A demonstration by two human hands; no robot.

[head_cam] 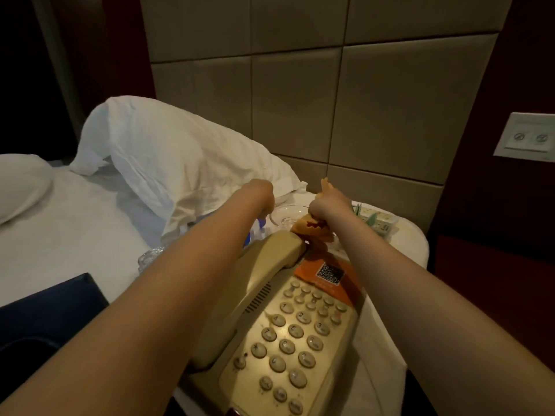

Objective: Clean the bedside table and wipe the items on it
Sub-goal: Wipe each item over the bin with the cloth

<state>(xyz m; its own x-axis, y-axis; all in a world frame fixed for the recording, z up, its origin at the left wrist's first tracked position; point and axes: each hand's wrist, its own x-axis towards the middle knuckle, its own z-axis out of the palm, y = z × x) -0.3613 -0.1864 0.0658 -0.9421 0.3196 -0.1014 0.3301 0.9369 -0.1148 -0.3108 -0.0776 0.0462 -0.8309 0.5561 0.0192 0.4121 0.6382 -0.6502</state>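
A beige push-button telephone (pixel 288 331) fills the near part of the white-topped bedside table (pixel 414 244), its handset on the cradle. My right hand (pixel 326 205) grips a bunched orange cloth (pixel 309 228) just beyond the handset's far end. My left hand (pixel 261 196) reaches past the phone to a clear glass dish (pixel 285 214); its fingers are hidden behind the wrist, so its hold is unclear. Small green-and-white packets (pixel 378 220) sit at the table's far right.
A white pillow (pixel 168 154) and bed sheet lie to the left, touching the table. A clear bottle with a blue cap (pixel 255 232) lies under my left arm. A dark blue box (pixel 51 310) sits near left. A padded wall and switch plate (pixel 528 136) stand behind.
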